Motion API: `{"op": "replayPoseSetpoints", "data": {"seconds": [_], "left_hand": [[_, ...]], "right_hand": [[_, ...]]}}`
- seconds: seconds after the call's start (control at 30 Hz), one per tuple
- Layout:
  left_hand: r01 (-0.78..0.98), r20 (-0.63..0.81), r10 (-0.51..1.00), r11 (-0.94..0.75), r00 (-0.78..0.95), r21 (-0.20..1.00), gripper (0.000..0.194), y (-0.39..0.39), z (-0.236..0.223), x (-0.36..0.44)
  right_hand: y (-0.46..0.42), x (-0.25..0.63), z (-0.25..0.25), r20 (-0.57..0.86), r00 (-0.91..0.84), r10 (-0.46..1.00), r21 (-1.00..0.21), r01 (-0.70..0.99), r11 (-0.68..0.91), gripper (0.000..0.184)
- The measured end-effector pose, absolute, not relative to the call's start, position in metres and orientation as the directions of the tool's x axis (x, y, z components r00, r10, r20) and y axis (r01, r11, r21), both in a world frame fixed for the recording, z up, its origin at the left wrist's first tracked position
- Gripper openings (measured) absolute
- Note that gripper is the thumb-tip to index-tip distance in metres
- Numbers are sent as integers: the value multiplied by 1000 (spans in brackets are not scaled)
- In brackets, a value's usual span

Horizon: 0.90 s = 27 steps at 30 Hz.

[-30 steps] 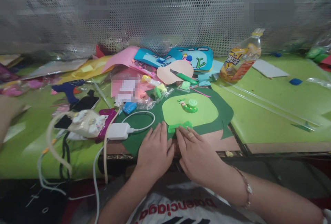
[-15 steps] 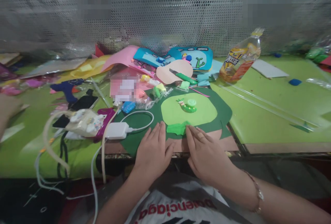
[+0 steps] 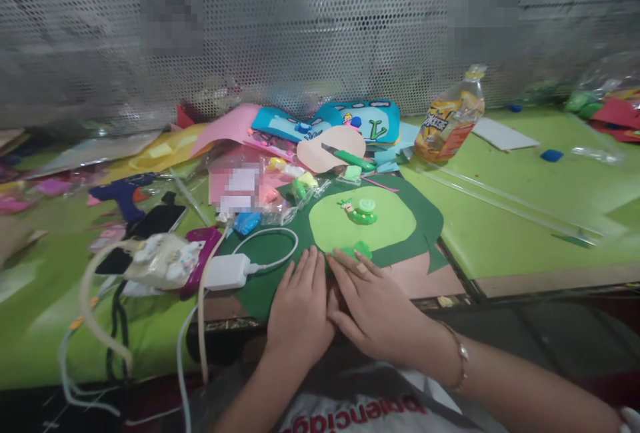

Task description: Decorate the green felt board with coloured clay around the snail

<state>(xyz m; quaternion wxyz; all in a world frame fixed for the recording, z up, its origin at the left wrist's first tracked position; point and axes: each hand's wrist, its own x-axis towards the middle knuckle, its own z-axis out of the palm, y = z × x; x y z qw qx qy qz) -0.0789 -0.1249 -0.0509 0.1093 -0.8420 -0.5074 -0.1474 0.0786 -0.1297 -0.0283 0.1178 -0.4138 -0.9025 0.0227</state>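
by the bench's near edge, light, even pressure from the right hand would likely flatten the green clay piece without tearing it. both hands lie palm-down, fingers straight, each grip unclosed and empty; the right partly covers the clay, the left hand rests on dark green paper. beyond sits a clay snail.

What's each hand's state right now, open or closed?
Left hand: open, palm down, nothing visibly held.
Right hand: open, palm down, fingers partly covering the bright green piece.
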Motion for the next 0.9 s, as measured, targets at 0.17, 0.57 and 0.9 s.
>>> {"op": "replayPoseSetpoints", "data": {"seconds": [0.17, 0.57, 0.9], "left_hand": [[885, 367, 823, -466, 434, -1, 47, -123, -50, -79], [897, 343, 847, -441, 406, 25, 47, -127, -46, -77], [896, 343, 846, -443, 408, 29, 47, -125, -45, -77]], "right_hand": [[-132, 84, -26, 177, -590, 788, -109, 784, 611, 65], [-137, 98, -34, 225, -573, 788, 29, 812, 582, 69], [-142, 110, -32, 192, -539, 820, 27, 838, 544, 83]]}}
